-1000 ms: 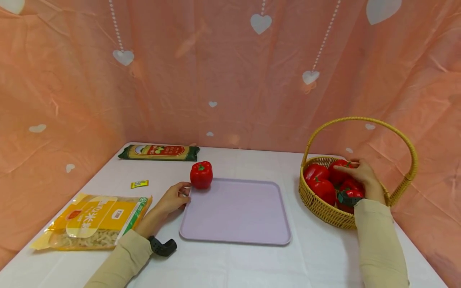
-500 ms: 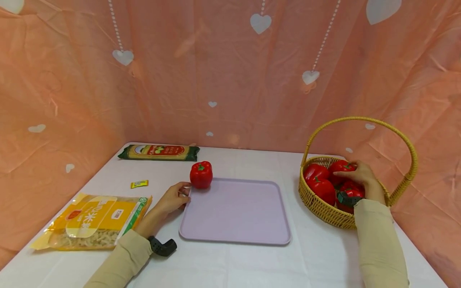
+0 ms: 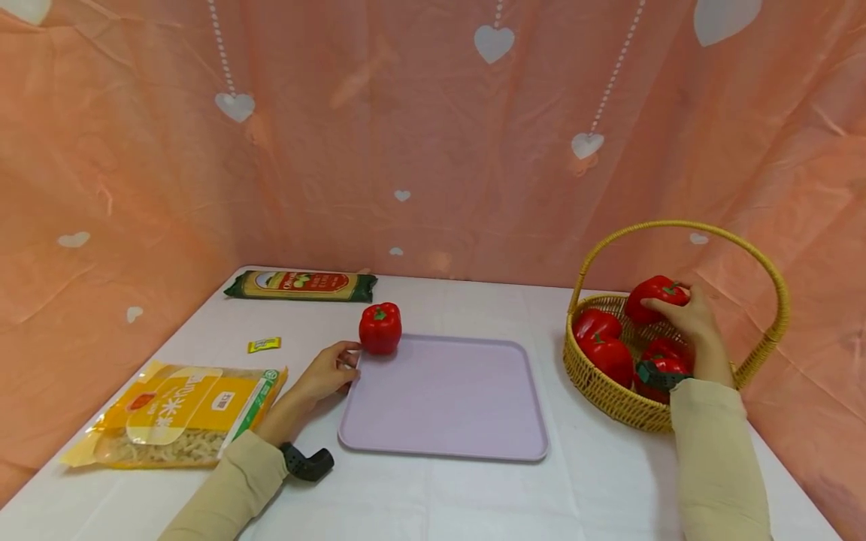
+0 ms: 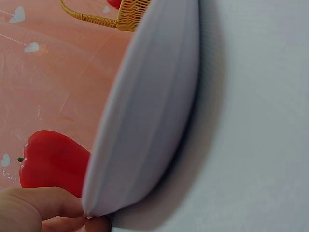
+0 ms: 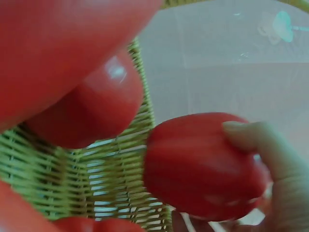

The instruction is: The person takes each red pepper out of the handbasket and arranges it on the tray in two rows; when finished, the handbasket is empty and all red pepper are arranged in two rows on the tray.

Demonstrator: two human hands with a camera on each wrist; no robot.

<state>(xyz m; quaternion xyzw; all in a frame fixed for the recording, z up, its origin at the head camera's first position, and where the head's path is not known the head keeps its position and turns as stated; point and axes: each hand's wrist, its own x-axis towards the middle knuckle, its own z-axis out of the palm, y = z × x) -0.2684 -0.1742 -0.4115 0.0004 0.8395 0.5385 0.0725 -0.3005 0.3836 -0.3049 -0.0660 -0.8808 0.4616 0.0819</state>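
In the head view my right hand [image 3: 697, 315] grips a red bell pepper [image 3: 655, 299] above the back of the wicker basket [image 3: 612, 398]. The right wrist view has the thumb along one side of this bell pepper [image 5: 200, 164] and fingertips under it. Several other red peppers [image 3: 607, 359] lie in the basket. My left hand [image 3: 330, 372] pinches the left rim of the lilac tray [image 3: 446, 398], as the left wrist view shows at the tray's edge [image 4: 140, 111]. Another red bell pepper [image 3: 380, 329] stands upright on the tray's back left corner.
A yellow noodle bag [image 3: 176, 413] lies left of my left forearm. Behind it are a small yellow packet [image 3: 264, 344] and a long green-ended pasta pack [image 3: 301, 285]. The basket's tall handle [image 3: 676, 224] arches over it. A pink curtain [image 3: 433, 150] hangs behind the table.
My right hand has lifted the bell pepper up from among the others in the basket, slightly to the right. The left hand and tray have stayed in place.
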